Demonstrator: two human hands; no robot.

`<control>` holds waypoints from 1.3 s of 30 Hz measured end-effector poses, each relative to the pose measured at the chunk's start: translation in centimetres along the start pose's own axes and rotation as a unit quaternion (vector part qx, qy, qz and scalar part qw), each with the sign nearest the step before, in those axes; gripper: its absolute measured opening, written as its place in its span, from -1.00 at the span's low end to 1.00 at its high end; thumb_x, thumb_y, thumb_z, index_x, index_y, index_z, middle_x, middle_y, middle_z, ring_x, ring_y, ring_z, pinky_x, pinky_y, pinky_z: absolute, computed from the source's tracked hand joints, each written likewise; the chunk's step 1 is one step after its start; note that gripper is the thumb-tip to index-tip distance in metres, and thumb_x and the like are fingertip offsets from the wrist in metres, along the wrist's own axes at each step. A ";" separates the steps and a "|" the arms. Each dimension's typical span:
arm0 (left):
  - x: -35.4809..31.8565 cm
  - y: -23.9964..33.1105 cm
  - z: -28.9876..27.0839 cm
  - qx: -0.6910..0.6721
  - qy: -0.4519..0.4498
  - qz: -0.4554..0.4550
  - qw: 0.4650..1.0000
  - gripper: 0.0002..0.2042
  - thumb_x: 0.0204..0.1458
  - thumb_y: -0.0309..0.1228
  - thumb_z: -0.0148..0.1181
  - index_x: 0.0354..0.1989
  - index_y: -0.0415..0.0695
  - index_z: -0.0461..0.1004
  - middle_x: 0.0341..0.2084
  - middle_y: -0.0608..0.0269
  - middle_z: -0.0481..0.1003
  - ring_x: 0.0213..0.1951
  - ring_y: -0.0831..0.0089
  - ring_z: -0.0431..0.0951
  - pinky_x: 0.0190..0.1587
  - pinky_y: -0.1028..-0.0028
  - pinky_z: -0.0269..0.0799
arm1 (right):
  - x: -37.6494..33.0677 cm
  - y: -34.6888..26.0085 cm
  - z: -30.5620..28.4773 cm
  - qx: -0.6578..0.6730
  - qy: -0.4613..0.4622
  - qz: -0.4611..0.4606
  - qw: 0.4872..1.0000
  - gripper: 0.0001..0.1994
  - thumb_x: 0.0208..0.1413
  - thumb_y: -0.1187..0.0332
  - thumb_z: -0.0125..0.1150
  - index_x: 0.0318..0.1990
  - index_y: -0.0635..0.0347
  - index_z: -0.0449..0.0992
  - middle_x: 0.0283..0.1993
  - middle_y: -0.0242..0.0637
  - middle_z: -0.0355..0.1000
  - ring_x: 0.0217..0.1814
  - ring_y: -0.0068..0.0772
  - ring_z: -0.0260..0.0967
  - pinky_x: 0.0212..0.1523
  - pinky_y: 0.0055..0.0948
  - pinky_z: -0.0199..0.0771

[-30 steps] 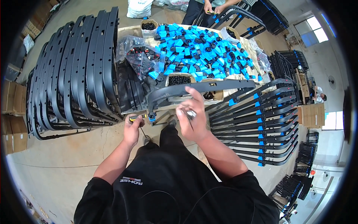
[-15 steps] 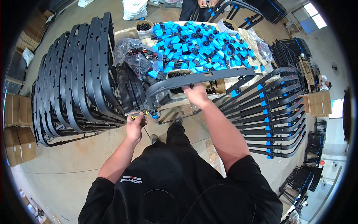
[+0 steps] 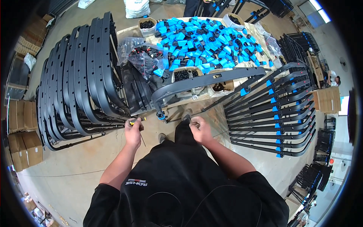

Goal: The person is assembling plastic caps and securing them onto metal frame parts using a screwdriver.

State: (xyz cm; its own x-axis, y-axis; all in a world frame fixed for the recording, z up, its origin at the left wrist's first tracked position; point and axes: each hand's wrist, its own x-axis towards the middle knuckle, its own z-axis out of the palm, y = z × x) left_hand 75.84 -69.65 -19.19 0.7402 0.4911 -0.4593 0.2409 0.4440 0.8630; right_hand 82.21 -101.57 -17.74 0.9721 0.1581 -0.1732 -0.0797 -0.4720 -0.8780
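My left hand [image 3: 133, 132] is closed around a screwdriver [image 3: 132, 122] with a yellow and black handle; its thin shaft points down. My right hand [image 3: 200, 129] is in front of my right knee, fingers curled together in a pinch; whatever they may hold is too small to make out. Just beyond both hands, a dark grey bent-tube frame [image 3: 206, 78] rests along the table's near edge. A blue and black clip [image 3: 161, 116] sits on its left lower end. Behind the frame stand an open box of small black parts [image 3: 182, 75] and a second box [image 3: 223, 87] holding dark pieces.
Blue and black plastic pieces [image 3: 208, 43] are heaped on the table. A clear bag of small parts [image 3: 145, 60] lies left of them. Stacked grey frames [image 3: 83, 75] stand at my left; frames with blue clips [image 3: 272, 113] fan out at my right. Another person stands beyond the table.
My right hand has come out of the parts box behind the frame and back toward my body. My left hand still holds the screwdriver, slightly lower. The view has shifted a little.
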 end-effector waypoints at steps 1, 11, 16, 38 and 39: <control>-0.6 -0.3 0.3 0.017 -0.019 -0.006 1.000 -0.85 0.21 -0.44 0.26 -0.20 -0.13 0.38 -0.50 0.33 0.46 -0.49 0.54 0.43 -0.39 0.47 0.37 | 0.0 0.3 0.0 0.024 -0.046 0.045 0.998 -0.68 0.09 0.37 0.37 -0.03 0.29 0.51 -0.16 -0.08 0.55 -0.14 -0.29 0.55 -0.12 -0.35 0.55; -3.7 1.4 6.7 0.253 -0.281 0.108 0.919 -0.83 0.12 -0.43 0.40 -0.17 -0.24 0.62 -0.29 0.29 0.59 -0.22 0.53 0.52 -0.11 0.49 0.45 | 1.4 -2.0 4.5 0.031 -0.456 0.066 0.887 -0.57 0.25 0.07 0.24 0.04 0.26 0.54 -0.18 -0.06 0.55 -0.15 -0.14 0.50 -0.02 -0.28 0.47; -3.5 4.0 7.9 0.188 -0.272 -0.029 0.943 -0.73 0.23 -0.35 0.31 -0.03 -0.30 0.56 -0.33 0.35 0.54 -0.27 0.61 0.47 -0.17 0.55 0.43 | 0.7 -3.9 2.1 0.042 -0.257 -0.031 0.965 -0.67 0.37 0.16 0.06 -0.20 0.30 0.52 -0.32 0.03 0.47 -0.26 -0.14 0.44 -0.14 -0.21 0.44; -1.7 0.7 6.7 0.143 -0.154 -0.085 0.974 -0.77 0.38 -0.29 0.00 -0.19 -0.22 0.43 -0.35 0.23 0.55 -0.40 0.53 0.49 -0.35 0.49 0.46 | 4.2 -7.6 6.1 0.224 -0.135 0.260 0.929 -0.62 0.40 0.02 0.04 -0.28 0.17 0.45 -0.50 -0.41 0.33 -0.58 -0.54 0.25 -0.57 -0.42 0.29; -1.8 0.8 6.7 0.158 -0.155 -0.063 0.973 -0.77 0.36 -0.28 0.02 -0.19 -0.23 0.43 -0.37 0.25 0.54 -0.41 0.55 0.48 -0.35 0.49 0.45 | 4.9 -8.1 6.5 0.224 -0.139 0.262 0.928 -0.62 0.40 0.02 0.04 -0.28 0.17 0.45 -0.50 -0.41 0.33 -0.58 -0.54 0.25 -0.57 -0.42 0.29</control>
State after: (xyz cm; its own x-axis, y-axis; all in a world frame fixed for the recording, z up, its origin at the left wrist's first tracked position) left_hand 78.91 -75.20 -16.29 0.8346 0.1765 -0.5218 0.4862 0.2093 0.8484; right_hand 86.23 -91.34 -14.34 0.6841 0.2565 -0.6828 -0.6699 -0.1494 -0.7273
